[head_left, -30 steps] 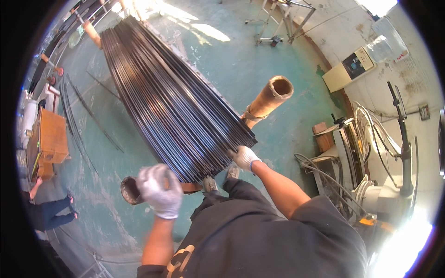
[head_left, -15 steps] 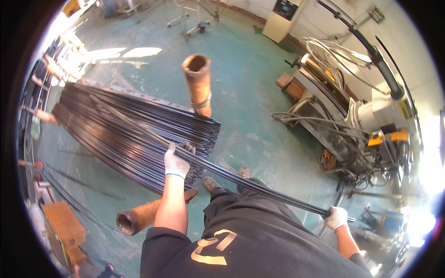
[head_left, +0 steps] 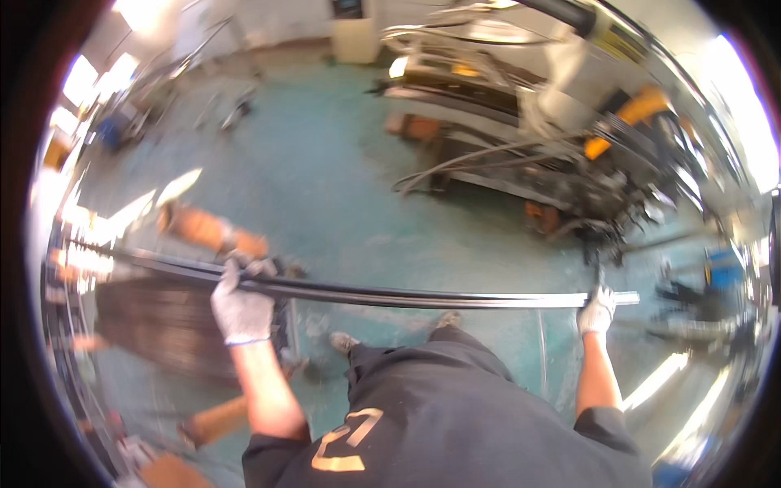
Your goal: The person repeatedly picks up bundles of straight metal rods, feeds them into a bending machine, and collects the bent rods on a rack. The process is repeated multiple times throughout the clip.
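Rods [head_left: 407,298]: held crosswise in front of the body, spanning both hands, passing above the dark stack at left
Left hand [head_left: 242,309]: gloved, clenched around the rods, just beside the upper tube
Right hand [head_left: 597,312]: gloved, clenched on the rods close to their right end
Rod ends: projecting a short way past the right hand; running far out to the left rim of the view
Floor [head_left: 317,171]: stretching wide and green beyond the rods, up to the far wall
Machine [head_left: 496,175]: bounding that open room on the right, with trailing hoses near the rods' right end
Dark stack [head_left: 159,325]: lying low at left, motion-blurred, striped lengthwise
Upper tube [head_left: 207,230]: brown, round, too blurred to tell its material
Lower tube [head_left: 218,420]: brown, cylindrical, left of the legs
Rod finish: slim, smooth, dark, brightly glinting toward the right
Gloves: whitish, matte
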`<state>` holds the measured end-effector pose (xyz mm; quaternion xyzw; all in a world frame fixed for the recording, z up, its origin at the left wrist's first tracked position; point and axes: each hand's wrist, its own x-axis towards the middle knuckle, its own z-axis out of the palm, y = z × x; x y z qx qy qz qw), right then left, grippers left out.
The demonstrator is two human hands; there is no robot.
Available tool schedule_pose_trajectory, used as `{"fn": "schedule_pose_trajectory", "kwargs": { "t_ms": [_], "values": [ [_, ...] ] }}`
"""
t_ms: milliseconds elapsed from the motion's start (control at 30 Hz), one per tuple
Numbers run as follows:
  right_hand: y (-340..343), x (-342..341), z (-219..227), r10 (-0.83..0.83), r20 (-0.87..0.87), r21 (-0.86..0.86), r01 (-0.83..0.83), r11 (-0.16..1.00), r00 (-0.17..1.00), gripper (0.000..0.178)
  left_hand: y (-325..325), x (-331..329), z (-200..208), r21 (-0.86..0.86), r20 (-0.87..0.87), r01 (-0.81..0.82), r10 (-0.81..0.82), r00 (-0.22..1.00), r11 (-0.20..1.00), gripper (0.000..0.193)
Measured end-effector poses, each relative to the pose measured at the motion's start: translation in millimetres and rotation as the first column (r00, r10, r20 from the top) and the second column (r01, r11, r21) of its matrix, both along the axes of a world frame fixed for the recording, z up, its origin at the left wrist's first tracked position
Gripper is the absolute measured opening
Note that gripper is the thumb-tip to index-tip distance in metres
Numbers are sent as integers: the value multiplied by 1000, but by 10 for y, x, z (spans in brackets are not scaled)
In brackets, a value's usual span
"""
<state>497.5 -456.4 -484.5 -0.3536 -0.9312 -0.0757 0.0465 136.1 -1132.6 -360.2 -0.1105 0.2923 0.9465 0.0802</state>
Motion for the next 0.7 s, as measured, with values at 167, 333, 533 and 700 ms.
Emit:
{"fn": "schedule_pose_trajectory", "kwargs": {
  "t_ms": [167,333,533,700],
  "values": [
    [596,-527,-114,-785,-609,-790,-182,586,113,47,1797,-77,432,-100,-143,88,-101,985,991,18],
    [658,-1444,446,-980,181,-418,-908,-2,-81,38,3178,-327,363,-91,-153,362,-372,915,928,28],
    [2136,-1601,676,-983,-124,-503,-845,180,-136,24,3822,-1415,505,28,-360,480,-439,823,877,40],
    [3412,-1718,979,-920,-248,-516,-762,392,-305,34,4334,-2220,158,-117,-378,346,-364,851,931,37]
  ]
}}
